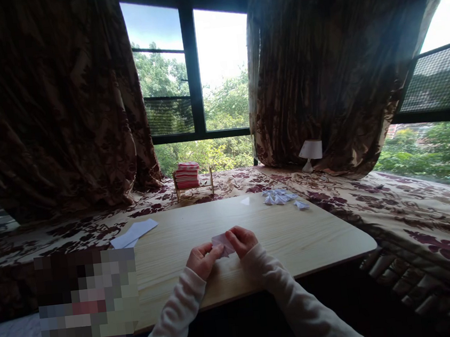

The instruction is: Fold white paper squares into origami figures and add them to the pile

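Note:
Between my two hands is a small folded piece of white paper (221,240), held just above the near half of the wooden table (182,224). My left hand (203,258) pinches its left and lower side with thumb and fingers. The upper right edge is gripped by my right hand (242,240), its fingers closed. A pointed flap hangs below the left thumb. Toward the table's far right edge sits a cluster of folded paper pieces (278,197), with one piece (301,205) a little apart. A flat white paper triangle (245,201) lies left of them.
Flat white paper sheets (135,232) overlap at the table's left edge. Beyond the table, a patterned cloth ledge (234,181) holds a small rack with folded striped cloths (187,174) and a white lamp (310,151). A blurred-out patch covers the lower left.

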Demonstrator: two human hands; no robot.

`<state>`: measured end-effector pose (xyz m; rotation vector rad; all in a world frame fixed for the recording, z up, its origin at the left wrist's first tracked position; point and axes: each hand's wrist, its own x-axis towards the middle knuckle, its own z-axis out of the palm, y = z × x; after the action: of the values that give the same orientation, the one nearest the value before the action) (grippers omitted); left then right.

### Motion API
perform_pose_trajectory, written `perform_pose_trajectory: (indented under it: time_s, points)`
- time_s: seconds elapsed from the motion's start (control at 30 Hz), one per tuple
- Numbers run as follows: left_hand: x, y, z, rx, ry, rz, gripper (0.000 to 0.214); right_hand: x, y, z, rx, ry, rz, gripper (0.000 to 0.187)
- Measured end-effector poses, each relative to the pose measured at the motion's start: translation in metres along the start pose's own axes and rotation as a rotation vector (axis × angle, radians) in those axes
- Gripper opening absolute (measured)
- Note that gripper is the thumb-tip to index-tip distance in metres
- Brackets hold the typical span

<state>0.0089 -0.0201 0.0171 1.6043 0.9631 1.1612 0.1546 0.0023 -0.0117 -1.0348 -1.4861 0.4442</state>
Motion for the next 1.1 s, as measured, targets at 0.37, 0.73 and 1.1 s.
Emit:
perform_pose_trajectory:
  time_s: [0.37,0.73,1.1]
  points:
    - [0.001,-0.008,0.005,-0.016,0.069,-0.031,0.032,0.0,0.005,0.003,0.056,-0.072,-0.02,0.028]
    - [-0.002,-0.005,0.005,0.018,0.016,0.047,0.021,-0.003,-0.002,0.002,0.01,-0.213,-0.022,0.023]
    - [-0.002,-0.005,0.004,0.111,0.033,0.062,0.02,-0.004,0.003,0.007,-0.024,-0.177,-0.064,0.032]
